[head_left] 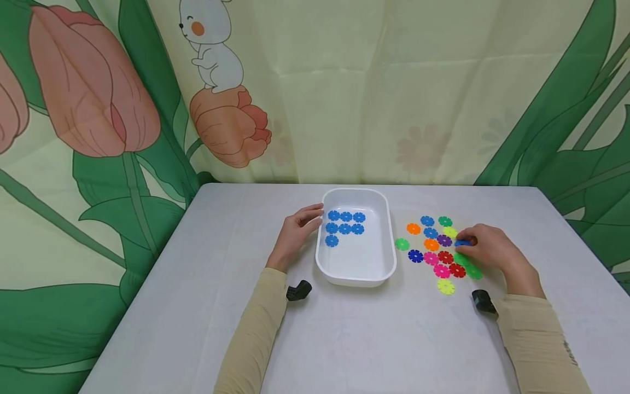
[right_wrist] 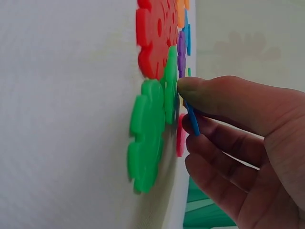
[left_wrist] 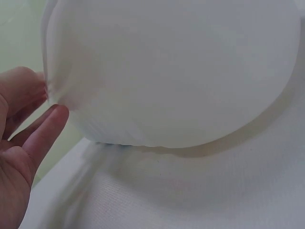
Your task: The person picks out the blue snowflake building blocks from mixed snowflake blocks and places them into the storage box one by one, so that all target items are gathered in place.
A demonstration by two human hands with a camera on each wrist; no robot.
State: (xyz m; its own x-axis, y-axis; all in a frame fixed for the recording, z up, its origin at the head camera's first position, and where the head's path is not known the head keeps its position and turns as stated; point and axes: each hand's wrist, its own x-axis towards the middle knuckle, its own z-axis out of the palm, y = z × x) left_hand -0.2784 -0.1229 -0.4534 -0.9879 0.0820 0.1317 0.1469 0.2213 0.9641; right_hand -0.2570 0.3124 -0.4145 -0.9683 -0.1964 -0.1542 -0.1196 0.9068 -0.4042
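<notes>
My right hand (head_left: 487, 249) pinches a blue flower-shaped plastic disc (right_wrist: 192, 119) between thumb and fingers at the right side of a loose group of discs. Green discs (right_wrist: 146, 136) lie just below that hand, and a red disc (right_wrist: 152, 38) is beyond them in the right wrist view. My left hand (head_left: 295, 232) touches the left side of a white tray (head_left: 356, 282), fingertips right at its rim and fingers fairly straight. Inside the tray, several blue discs (head_left: 344, 229) lie flat in rows toward the upper left.
Right of the tray, discs in orange (head_left: 413, 229), purple (head_left: 444, 241), pink (head_left: 431, 258), yellow (head_left: 445, 287) and other colours lie on the white-covered table (head_left: 197, 328). A printed curtain (head_left: 344, 109) hangs behind the table.
</notes>
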